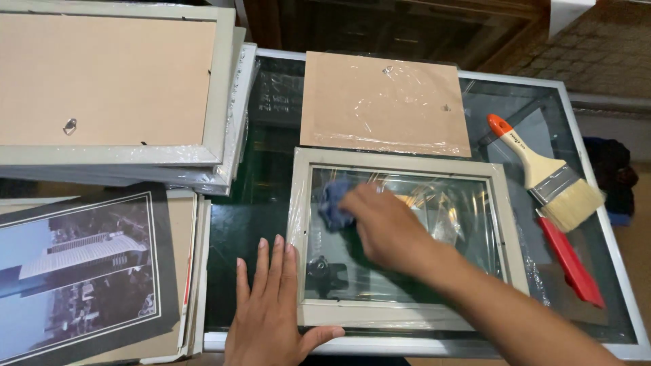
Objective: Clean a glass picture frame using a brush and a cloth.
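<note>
Leftmost, at the table's near left corner, a stack of mounted prints [81, 271], top one a black-matted photograph of a building. Behind it, along the far left edge, a pile of picture frames [115, 88] lying face down, brown backing up, wrapped in clear film, with a small metal hanger showing.

Next, at the near edge of the glass-topped table [271, 88], the left hand [271, 315]: flat, palm down, fingers spread, thumb stretched out along the bottom rail of the pale frame [400, 237], fingertips just touching its left rail. Pinching nothing, only pressing down.

Centre of the table, that pale frame lying flat with its glass facing up, loose clear film around its edges. Over the upper left part of the glass, the right hand [386, 227], blurred, fingers curled down onto a blue cloth [333, 202] held against the pane. Forearm reaching in from the near right corner.

Behind the frame, toward the far edge, a brown backing board [383, 102] under clear film, lying flat and just beside the frame's top rail.

Right of the frame, along the right edge, a paintbrush [549, 176] with an orange-tipped wooden handle and pale bristles, lying at an angle. Just below its bristles, a red flat tool [573, 261], pointing toward the near right corner.
</note>
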